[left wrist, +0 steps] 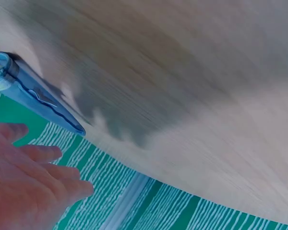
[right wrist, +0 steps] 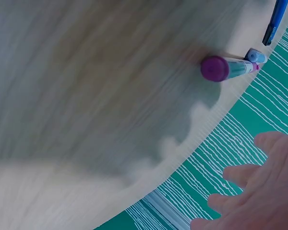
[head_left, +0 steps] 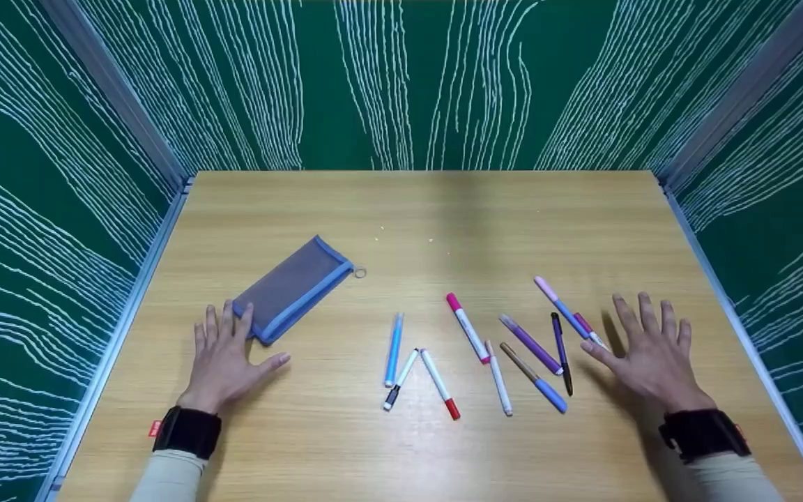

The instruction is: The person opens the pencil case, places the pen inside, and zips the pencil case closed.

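My left hand point(head_left: 224, 366) is spread with straight fingers at the near-left corner of a blue-edged mesh pencil case point(head_left: 293, 289). Its fingertips overlap that corner in the head view; the left wrist view shows the case point(left wrist: 36, 98) just beyond the fingers, and I cannot tell if they touch. On the other side, my right hand point(head_left: 652, 359) is also spread and holds nothing. Nearest to it lie a pink-and-blue marker point(head_left: 562, 307), a short marker with a magenta cap point(head_left: 585, 326) and a black pen point(head_left: 561, 354). The right wrist view shows the magenta cap point(right wrist: 214, 68) close up.
Across the middle of the wooden table point(head_left: 290, 446) lie more pens: a blue one point(head_left: 394, 348), a black-capped marker point(head_left: 401, 378), a red-capped marker point(head_left: 440, 383), a pink-capped marker point(head_left: 468, 328), a purple one point(head_left: 531, 344) and a brown-and-blue one point(head_left: 533, 377). Green patterned walls point(head_left: 429, 84) enclose it.
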Motion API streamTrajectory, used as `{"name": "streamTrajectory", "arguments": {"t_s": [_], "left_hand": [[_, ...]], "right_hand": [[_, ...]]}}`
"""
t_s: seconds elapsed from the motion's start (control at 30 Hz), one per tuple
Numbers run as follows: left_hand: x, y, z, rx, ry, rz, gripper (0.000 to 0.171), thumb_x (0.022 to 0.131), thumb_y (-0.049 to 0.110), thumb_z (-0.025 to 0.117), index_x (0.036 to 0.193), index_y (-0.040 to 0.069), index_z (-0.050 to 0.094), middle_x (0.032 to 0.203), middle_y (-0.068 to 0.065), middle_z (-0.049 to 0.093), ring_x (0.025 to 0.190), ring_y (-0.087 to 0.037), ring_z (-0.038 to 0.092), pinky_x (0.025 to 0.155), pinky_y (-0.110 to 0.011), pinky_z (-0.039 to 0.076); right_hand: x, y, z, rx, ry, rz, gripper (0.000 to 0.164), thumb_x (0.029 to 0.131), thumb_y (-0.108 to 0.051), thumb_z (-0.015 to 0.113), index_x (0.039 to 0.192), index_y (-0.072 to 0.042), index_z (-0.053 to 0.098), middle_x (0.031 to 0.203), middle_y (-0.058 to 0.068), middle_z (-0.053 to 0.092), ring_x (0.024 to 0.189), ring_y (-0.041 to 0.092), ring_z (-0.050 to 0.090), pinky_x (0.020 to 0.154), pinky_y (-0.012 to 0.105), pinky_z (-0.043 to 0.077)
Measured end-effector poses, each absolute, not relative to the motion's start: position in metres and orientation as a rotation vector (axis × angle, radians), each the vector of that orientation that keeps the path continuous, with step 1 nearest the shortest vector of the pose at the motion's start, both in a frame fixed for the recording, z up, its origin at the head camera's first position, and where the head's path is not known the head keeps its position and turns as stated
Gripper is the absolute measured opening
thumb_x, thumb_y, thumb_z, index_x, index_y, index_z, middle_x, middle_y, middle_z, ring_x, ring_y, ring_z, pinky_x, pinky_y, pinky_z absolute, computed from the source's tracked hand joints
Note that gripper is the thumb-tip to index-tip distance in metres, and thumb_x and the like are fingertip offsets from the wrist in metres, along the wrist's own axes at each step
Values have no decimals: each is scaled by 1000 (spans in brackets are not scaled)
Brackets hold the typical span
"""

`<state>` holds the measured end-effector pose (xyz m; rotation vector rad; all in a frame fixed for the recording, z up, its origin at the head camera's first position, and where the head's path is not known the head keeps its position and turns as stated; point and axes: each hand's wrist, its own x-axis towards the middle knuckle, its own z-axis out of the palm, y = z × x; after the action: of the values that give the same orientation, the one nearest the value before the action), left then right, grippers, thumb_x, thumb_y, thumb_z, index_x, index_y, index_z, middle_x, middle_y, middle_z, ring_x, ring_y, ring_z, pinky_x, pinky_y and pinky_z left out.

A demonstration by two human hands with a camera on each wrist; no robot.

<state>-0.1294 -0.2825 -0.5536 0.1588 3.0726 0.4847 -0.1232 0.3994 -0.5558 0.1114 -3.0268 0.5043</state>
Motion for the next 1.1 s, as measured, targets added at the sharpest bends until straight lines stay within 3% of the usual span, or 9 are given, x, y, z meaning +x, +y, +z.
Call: {"name": "streamTrajectory", "arguments": {"t_s": [0.43, 1.1], "left_hand": [[-155, -266, -546, 230, 3063, 531, 112, 87, 78, 56, 163, 4, 20, 166, -30, 9, 153, -52, -2, 119, -67, -3], [-185, -259, -551, 201, 3012, 607, 111, 89, 69, 63, 162, 0, 15, 165, -33, 7, 152, -53, 1, 120, -66, -1]], "right_hand": [[-119, 399, -553, 106, -3036, 534, 101, 92, -65, 62, 165, -14, 13, 165, 33, 2, 150, 54, -15, 111, 69, -22], [-115, 399, -553, 104, -3030, 531, 102, 92, -65, 62, 165, -14, 13, 165, 33, 3, 149, 58, -10, 110, 68, -23]]}}
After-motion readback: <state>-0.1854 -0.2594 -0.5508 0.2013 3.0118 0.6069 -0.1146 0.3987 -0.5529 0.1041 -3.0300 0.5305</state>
